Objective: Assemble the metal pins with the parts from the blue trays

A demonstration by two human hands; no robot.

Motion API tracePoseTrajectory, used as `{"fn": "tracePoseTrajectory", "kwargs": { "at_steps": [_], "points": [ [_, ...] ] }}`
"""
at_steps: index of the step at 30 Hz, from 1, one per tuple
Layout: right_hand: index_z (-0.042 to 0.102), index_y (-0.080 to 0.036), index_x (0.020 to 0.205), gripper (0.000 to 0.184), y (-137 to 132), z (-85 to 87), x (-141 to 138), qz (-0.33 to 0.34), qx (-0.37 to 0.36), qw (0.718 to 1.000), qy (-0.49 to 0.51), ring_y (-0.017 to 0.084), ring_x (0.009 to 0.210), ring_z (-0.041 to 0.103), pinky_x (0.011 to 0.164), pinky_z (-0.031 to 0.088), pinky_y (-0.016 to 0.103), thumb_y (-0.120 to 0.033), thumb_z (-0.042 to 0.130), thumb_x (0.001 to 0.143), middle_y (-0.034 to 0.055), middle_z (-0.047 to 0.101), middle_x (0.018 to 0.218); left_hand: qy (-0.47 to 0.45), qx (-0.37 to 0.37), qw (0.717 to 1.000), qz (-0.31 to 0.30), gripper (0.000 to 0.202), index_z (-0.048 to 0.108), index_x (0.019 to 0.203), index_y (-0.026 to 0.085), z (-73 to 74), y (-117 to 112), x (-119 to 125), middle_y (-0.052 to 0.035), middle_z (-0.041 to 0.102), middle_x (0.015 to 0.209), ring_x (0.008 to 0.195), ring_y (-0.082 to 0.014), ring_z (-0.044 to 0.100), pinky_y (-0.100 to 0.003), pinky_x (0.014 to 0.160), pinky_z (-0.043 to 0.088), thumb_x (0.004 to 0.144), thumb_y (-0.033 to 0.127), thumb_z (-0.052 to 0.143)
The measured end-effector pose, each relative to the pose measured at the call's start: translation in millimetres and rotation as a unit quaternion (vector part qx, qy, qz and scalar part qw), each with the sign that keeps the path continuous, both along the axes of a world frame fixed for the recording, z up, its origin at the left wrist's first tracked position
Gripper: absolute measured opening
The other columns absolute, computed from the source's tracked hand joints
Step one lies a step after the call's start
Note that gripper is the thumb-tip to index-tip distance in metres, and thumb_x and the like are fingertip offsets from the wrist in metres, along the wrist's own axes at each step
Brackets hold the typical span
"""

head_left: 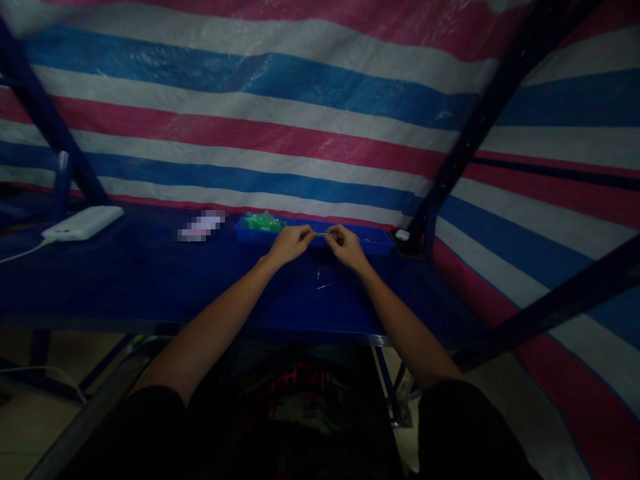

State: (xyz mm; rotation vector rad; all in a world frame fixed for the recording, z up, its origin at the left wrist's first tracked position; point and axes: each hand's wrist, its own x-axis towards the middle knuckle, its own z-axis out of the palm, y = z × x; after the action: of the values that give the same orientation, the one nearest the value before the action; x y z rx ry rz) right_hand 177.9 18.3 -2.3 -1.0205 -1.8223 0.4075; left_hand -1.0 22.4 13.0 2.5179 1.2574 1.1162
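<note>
Fingertips of my left hand (291,245) and my right hand (346,247) pinch a thin, shiny metal rod-like piece (323,234) from its two ends. It lies roughly level, over the front of the blue trays; its exact kind is too small to make out. Below my hands, two small slim metal pieces, a short one (319,274) and a longer one (325,286), lie on the blue table (300,313). Behind my left hand, green and clear plastic pieces (263,221) fill a blue tray (245,235). Thin metal pieces lie in the blue tray (377,248) behind my right hand.
A white power bank-like box (84,223) with a cable (23,255) sits at the left. A blurred-out pinkish object (201,226) lies nearer the trays. A small white object (402,235) is at the right. Blue metal posts (450,153) and striped sheeting (280,133) enclose the table.
</note>
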Motion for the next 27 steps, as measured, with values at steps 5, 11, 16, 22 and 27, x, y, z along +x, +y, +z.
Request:
{"fn": "tracePoseTrajectory", "kwargs": {
  "at_steps": [5,11,16,22,27],
  "points": [
    [0.053,-0.018,0.078,0.020,1.4,2.7,2.2,-0.034,0.007,0.999,-0.016,0.010,0.051,0.041,0.050,0.031,0.022,-0.037,0.048,0.079,-0.0044,0.043,0.056,0.047,-0.066,0.997,0.006,0.033,0.062,0.085,0.016,-2.6,-0.3,0.7,-0.0022,0.063,0.069,0.062,-0.0136,0.055,-0.023,0.057,0.036,0.087,0.037,0.037],
    [0.057,-0.016,0.090,0.026,9.4,6.9,46.4,-0.314,0.073,0.947,0.010,0.013,0.057,0.047,0.057,0.035,0.024,-0.036,0.041,0.083,-0.0001,0.052,0.061,0.198,-0.164,0.966,-0.013,0.043,0.064,0.095,0.022,-6.9,-6.5,6.3,-0.0039,0.067,0.086,0.080,-0.0197,0.060,-0.027,0.066,0.039,0.075,0.057,0.050],
    [0.059,-0.015,0.099,0.028,11.3,3.8,70.7,-0.407,-0.017,0.910,-0.077,0.020,0.067,0.054,0.063,0.036,0.028,-0.032,0.049,0.079,0.0080,0.062,0.072,0.233,-0.173,0.957,-0.019,0.035,0.064,0.096,0.025,-10.8,-8.0,13.1,-0.0036,0.066,0.097,0.088,-0.0215,0.059,-0.027,0.066,0.040,0.072,0.049,0.056],
    [0.062,-0.017,0.090,0.025,10.6,0.9,32.9,-0.228,0.024,0.965,-0.128,0.015,0.055,0.050,0.055,0.033,0.025,-0.034,0.045,0.082,0.0011,0.056,0.059,0.231,-0.162,0.959,0.008,0.026,0.064,0.096,0.026,-14.7,-3.5,11.6,-0.0023,0.067,0.094,0.084,-0.0181,0.060,-0.024,0.066,0.041,0.076,0.020,0.049],
    [0.062,-0.019,0.089,0.020,5.3,-7.4,5.2,-0.110,-0.004,0.974,-0.197,0.013,0.054,0.049,0.053,0.032,0.023,-0.031,0.048,0.081,-0.0003,0.057,0.061,0.223,-0.167,0.960,0.014,0.029,0.062,0.100,0.026,-12.5,-2.1,8.5,-0.0033,0.066,0.096,0.086,-0.0193,0.060,-0.026,0.068,0.042,0.074,0.017,0.051]
  ]
}}
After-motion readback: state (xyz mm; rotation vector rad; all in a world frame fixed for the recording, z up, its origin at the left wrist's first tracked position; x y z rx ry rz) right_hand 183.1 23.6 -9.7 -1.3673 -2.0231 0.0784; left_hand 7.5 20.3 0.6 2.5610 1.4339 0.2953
